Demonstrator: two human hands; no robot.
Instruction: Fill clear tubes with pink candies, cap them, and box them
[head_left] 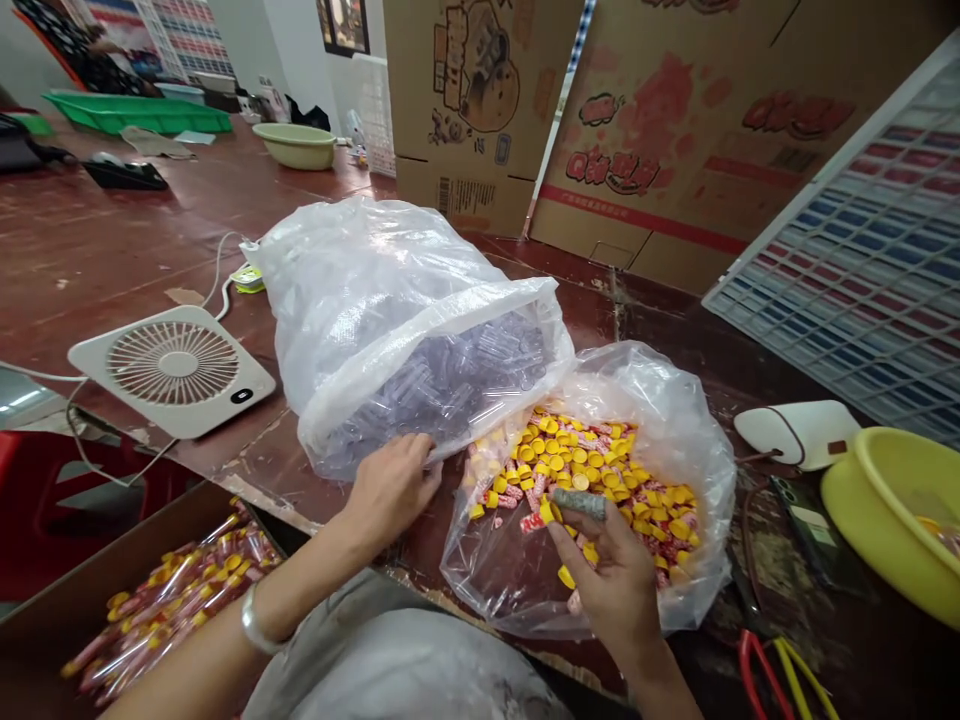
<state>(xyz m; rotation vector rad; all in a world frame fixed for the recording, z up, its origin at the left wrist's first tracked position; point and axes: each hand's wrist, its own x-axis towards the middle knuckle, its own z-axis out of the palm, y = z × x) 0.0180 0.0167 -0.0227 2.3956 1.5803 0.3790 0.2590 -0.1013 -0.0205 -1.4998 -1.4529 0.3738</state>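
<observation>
My right hand (pixel 606 575) pinches a small yellow-capped piece (pixel 549 512) with a red-and-white printed body between thumb and fingers. Grey wrapping covers one finger of that hand. Below and behind it, many similar yellow-capped pieces (pixel 577 455) lie in an open clear plastic bag (pixel 517 590). My left hand (pixel 396 482), wearing a silver bangle, rests with curled fingers at the lower lip of a large white woven bag (pixel 375 260). Clear plastic tubes (pixel 450 385) fill that bag's mouth. What the left fingertips hold, if anything, is hidden.
Filled yellow-capped tubes (pixel 187 590) lie in a box at lower left. A white fan (pixel 176 365) stands left, its cable trailing. At right are a yellow basin (pixel 877 520), a phone (pixel 810 530) and red-and-yellow-handled scissors (pixel 780 670). Cardboard boxes (pixel 480 190) stand behind.
</observation>
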